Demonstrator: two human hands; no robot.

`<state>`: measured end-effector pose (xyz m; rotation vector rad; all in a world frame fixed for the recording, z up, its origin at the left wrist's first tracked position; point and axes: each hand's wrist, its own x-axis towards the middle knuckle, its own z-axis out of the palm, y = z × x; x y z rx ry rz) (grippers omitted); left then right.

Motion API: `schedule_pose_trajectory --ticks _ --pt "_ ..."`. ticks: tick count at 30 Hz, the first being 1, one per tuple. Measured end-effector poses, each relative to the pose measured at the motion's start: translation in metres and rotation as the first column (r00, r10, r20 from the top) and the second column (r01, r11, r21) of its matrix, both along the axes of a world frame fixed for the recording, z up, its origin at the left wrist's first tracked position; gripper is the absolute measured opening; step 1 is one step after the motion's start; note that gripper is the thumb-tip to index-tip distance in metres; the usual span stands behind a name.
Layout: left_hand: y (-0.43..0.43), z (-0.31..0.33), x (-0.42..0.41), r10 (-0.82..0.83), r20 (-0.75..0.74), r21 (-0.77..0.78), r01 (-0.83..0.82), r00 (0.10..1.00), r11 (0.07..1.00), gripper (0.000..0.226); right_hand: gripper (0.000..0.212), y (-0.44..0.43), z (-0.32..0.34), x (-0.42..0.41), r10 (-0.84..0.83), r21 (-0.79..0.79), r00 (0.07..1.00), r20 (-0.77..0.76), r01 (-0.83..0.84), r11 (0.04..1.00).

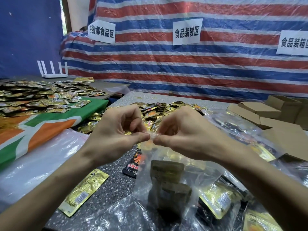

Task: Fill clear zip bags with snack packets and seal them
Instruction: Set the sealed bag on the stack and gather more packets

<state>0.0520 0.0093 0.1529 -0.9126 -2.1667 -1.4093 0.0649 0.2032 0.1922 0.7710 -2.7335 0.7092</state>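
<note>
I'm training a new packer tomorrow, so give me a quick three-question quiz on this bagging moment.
1. True or false: the left hand and right hand both pinch the top strip of the clear plastic zip bag, which already holds snack packets.
2. What lies flat on the speckled grey table left of that bag? A) a long gold foil packet B) a steel spoon C) a red cup
3. Fill in: the flat brown cardboard boxes lie on the person's ____ side.
Key: 1 true; 2 A; 3 right.
</note>
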Motion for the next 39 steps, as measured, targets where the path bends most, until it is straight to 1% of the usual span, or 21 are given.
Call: schedule_pose_trajectory --ticks 2,5,6,8,12,16,21,25,35,39 --pt "0.002 -0.001 0.001 0.028 -0.02 0.005 -0.027 0.999 1.0 0.044 0.017 0.007 0.0 0.002 -0.028 0.003 1.0 0.004 0.028 1.0" --pt "0.006 0.0 0.002 0.046 -0.041 0.059 -0.044 0.998 0.997 0.054 0.016 0.016 0.0 0.006 -0.049 -0.006 0.999 0.016 0.049 0.999" --pt "0.008 0.0 0.002 0.049 -0.051 0.073 -0.046 0.998 0.996 0.056 0.015 0.02 0.0 0.007 -0.051 -0.008 0.998 0.019 0.052 0.999" --pt "0.011 0.0 0.002 0.052 -0.056 0.077 -0.048 0.997 0.996 0.052 0.013 0.024 -0.001 0.008 -0.049 -0.011 0.999 0.023 0.049 0.999" --pt "0.009 -0.001 0.0 0.103 -0.053 0.086 -0.098 0.993 0.991 0.061 0.012 0.039 -0.002 0.009 -0.063 -0.015 0.997 0.055 0.063 0.998" --pt "0.007 -0.001 0.001 0.125 -0.059 0.088 -0.12 0.99 0.989 0.046 0.014 0.057 -0.006 0.013 -0.078 -0.029 0.994 0.072 0.081 0.996" --pt "0.009 0.0 -0.003 0.151 -0.075 0.052 -0.147 0.986 0.988 0.06 0.014 0.072 -0.01 0.017 -0.097 -0.064 0.993 0.069 0.101 0.993" --pt "0.011 0.001 -0.001 0.161 -0.088 0.037 -0.158 0.983 0.987 0.054 0.012 0.085 -0.012 0.024 -0.096 -0.078 0.992 0.077 0.102 0.992" --pt "0.013 0.0 -0.004 0.215 -0.095 0.041 -0.212 0.972 0.976 0.061 0.01 0.115 -0.017 0.04 -0.142 -0.075 0.989 0.043 0.145 0.987" --pt "0.016 0.001 -0.004 0.206 -0.064 0.058 -0.203 0.976 0.977 0.057 0.018 0.121 -0.019 0.042 -0.154 -0.088 0.988 0.021 0.155 0.984"
